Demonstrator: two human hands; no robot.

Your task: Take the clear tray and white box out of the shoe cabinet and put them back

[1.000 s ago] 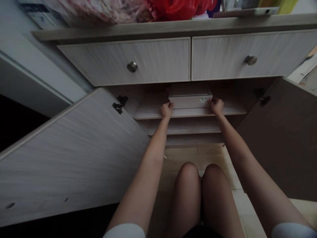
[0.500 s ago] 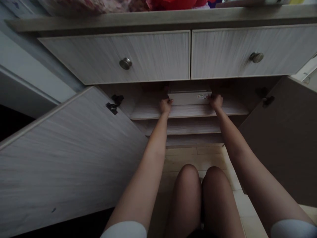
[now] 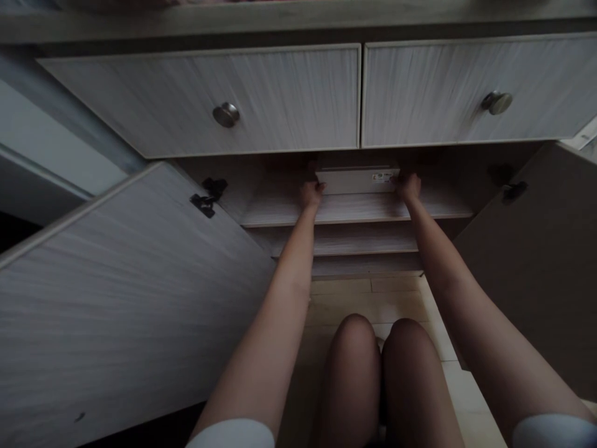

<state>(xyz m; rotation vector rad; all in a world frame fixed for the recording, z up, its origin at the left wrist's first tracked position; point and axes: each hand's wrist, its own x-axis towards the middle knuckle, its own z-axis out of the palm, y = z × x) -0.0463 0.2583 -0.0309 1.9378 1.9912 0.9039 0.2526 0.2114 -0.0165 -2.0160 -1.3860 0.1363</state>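
L hand (image 3: 311, 195) & R hand (image 3: 409, 186) gripping box (image 3: 349, 182) at opp. front corners. Box on top shelf (image 3: 359, 208). Step, prob.: positioning box. Next move calls for even 2-hand force, box kept level.

The left drawer front (image 3: 289, 99) and right drawer front (image 3: 429, 93) have a matt, wood-like finish with fine streaks of grain. The left knob (image 3: 226, 114) and right knob (image 3: 497, 102) are metal with a dull sheen. Streaked wood grain also covers the smooth left door (image 3: 140, 298), whose hinge (image 3: 208, 198) looks like dark metal. The shelf (image 3: 354, 208) is wood-grained and matt. The box (image 3: 347, 181) looks smooth and matt, either card or plastic; its printed label (image 3: 382, 177) resembles paper. The floor (image 3: 340, 298) looks like smooth tile, the left sleeve (image 3: 237, 434) like matt cloth.
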